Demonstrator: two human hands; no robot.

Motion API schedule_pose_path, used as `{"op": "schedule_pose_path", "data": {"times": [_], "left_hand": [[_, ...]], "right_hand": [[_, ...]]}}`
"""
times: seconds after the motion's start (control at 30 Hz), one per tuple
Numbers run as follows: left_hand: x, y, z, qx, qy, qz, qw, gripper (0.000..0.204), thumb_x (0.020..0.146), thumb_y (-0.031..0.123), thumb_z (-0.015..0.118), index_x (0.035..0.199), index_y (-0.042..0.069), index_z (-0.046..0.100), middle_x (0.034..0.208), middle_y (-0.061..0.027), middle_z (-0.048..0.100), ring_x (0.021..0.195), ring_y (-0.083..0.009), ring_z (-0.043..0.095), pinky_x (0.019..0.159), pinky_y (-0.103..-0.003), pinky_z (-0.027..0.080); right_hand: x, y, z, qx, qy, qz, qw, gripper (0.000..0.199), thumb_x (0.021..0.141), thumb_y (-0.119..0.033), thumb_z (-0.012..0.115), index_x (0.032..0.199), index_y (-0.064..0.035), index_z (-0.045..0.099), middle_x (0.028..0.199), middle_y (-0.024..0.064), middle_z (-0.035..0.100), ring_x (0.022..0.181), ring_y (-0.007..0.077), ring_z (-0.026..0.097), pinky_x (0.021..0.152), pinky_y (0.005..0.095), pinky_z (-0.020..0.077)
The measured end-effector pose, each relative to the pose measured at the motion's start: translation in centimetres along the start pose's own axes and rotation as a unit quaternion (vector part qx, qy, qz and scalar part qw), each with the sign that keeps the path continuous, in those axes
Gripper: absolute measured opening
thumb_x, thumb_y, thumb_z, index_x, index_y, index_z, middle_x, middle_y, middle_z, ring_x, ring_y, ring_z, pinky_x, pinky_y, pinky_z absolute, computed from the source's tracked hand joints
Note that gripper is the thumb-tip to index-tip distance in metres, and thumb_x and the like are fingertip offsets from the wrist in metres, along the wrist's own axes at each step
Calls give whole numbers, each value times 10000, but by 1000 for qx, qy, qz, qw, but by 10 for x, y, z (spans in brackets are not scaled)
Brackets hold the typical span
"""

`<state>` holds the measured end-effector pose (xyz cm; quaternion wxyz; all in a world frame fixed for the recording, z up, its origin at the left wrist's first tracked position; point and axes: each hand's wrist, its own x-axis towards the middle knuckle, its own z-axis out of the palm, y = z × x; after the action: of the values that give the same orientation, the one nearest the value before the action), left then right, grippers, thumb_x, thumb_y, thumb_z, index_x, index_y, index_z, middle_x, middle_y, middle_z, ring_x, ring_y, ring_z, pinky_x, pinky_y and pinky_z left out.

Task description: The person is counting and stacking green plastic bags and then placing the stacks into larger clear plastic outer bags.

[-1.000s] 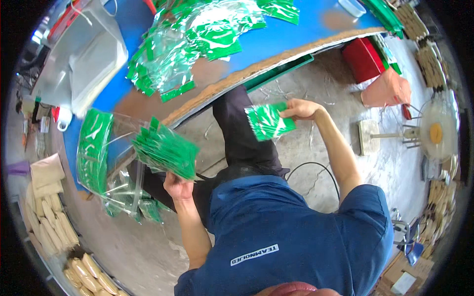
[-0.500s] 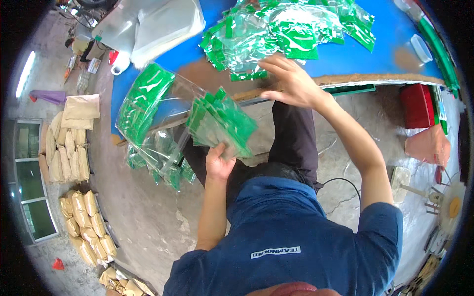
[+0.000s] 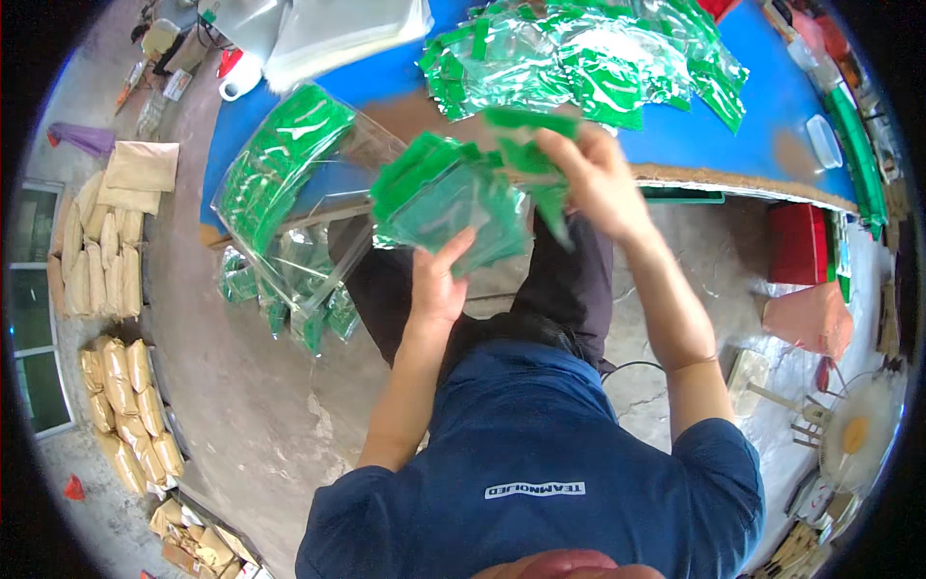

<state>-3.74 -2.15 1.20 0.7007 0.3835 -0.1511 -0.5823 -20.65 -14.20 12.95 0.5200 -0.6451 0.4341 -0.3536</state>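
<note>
My left hand (image 3: 442, 280) grips a fanned stack of green-and-clear plastic bags (image 3: 453, 207) by its lower edge, above my lap. Up at the stack's right side, my right hand (image 3: 598, 179) pinches a single green plastic bag (image 3: 529, 145), blurred by motion. Beyond both hands, a loose heap of glossy green-and-clear bags (image 3: 569, 68) lies on the blue tabletop (image 3: 772, 77). To the left, a large clear bag (image 3: 362, 145) with a green packet stack (image 3: 289, 159) inside rests at the table's edge.
More green packets (image 3: 309, 309) hang below the table edge at left. Clear plastic sheets (image 3: 347, 39) and a white bottle with a red cap (image 3: 239, 75) stand at the back left. Sacks (image 3: 125, 386) are piled on the left floor; a fan (image 3: 854, 434) and a red box (image 3: 799, 241) are at right.
My right hand, empty and spread near the heap before, now holds a green bag beside the stack. My left hand has lifted the stack slightly up and to the right.
</note>
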Motion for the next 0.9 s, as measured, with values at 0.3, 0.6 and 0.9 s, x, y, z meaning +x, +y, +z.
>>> {"op": "schedule_pose_path", "data": {"times": [0.3, 0.6, 0.9], "left_hand": [[10, -25, 11, 43, -26, -9, 999, 725, 870, 375, 765, 1446, 90, 428, 1395, -54, 538, 1293, -217, 506, 1085, -423, 419], [4, -28, -50, -142, -79, -91, 983, 665, 822, 138, 759, 1421, 79, 477, 1373, -87, 577, 1318, -295, 505, 1164, -500, 335], [19, -40, -26, -335, -195, -106, 916, 550, 912, 165, 632, 1433, 82, 476, 1433, -133, 531, 1358, -348, 456, 1192, -620, 218]], "right_hand": [[4, 50, 28, 175, -129, 71, 973, 581, 1070, -459, 380, 1123, 49, 657, 923, 91, 658, 819, 120, 608, 745, 274, 502], [22, 122, -64, -451, -58, -305, 837, 669, 811, -354, 783, 1332, -35, 512, 1407, 211, 494, 1347, 383, 435, 1114, 509, 345], [-6, 75, 15, 149, -50, 75, 985, 324, 1012, -259, 589, 1218, -9, 597, 1004, 73, 692, 878, 148, 626, 824, 311, 505]]}}
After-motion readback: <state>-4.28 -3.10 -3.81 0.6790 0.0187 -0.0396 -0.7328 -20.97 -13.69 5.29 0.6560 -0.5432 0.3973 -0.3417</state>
